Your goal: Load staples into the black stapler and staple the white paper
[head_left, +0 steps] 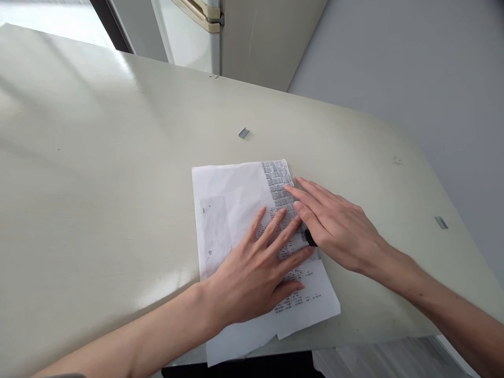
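White sheets of paper point(244, 194) lie on the table, one overlapping another, with printed text on part of them. Rows of grey metal staples point(277, 176) cover a band along the top sheet's right edge. My left hand point(254, 273) rests flat across the sheets, fingers spread. At the paper's right edge is my right hand point(340, 226), palm down with its fingers stretched forward over the edge. Beneath its palm shows the end of a black stapler point(310, 238); the remainder is hidden, and the hand presses on it.
The pale table point(118, 184) runs far to the left. A short staple strip point(244, 133) lies beyond the paper, another staple strip point(441, 222) near the right edge. Loose staples point(397, 160) are scattered farther back. A wall point(413, 63) and a refrigerator point(260, 42) stand behind.
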`<state>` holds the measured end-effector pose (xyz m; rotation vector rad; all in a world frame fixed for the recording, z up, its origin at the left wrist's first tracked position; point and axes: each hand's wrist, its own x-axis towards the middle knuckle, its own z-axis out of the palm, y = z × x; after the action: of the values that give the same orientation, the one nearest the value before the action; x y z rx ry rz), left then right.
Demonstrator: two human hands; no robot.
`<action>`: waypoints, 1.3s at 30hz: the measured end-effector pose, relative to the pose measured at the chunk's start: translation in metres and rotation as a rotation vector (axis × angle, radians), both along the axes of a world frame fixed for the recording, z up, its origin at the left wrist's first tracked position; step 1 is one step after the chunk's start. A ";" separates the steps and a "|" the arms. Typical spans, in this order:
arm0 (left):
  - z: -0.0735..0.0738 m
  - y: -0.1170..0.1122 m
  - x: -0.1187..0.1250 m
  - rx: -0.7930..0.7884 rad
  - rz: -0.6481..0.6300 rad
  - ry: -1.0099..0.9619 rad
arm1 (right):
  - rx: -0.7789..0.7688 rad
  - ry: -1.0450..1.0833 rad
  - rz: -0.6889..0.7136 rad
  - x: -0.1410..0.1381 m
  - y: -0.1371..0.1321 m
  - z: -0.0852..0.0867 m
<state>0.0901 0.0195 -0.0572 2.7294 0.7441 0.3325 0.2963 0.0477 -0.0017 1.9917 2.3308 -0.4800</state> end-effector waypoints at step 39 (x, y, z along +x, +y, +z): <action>0.011 0.019 -0.038 0.003 -0.007 0.066 | 0.148 0.781 -0.046 0.109 -0.009 -0.058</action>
<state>0.0520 0.0386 -0.0460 2.7566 0.7515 0.2435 0.4052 0.0388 -0.0600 2.2010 2.7817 -1.3303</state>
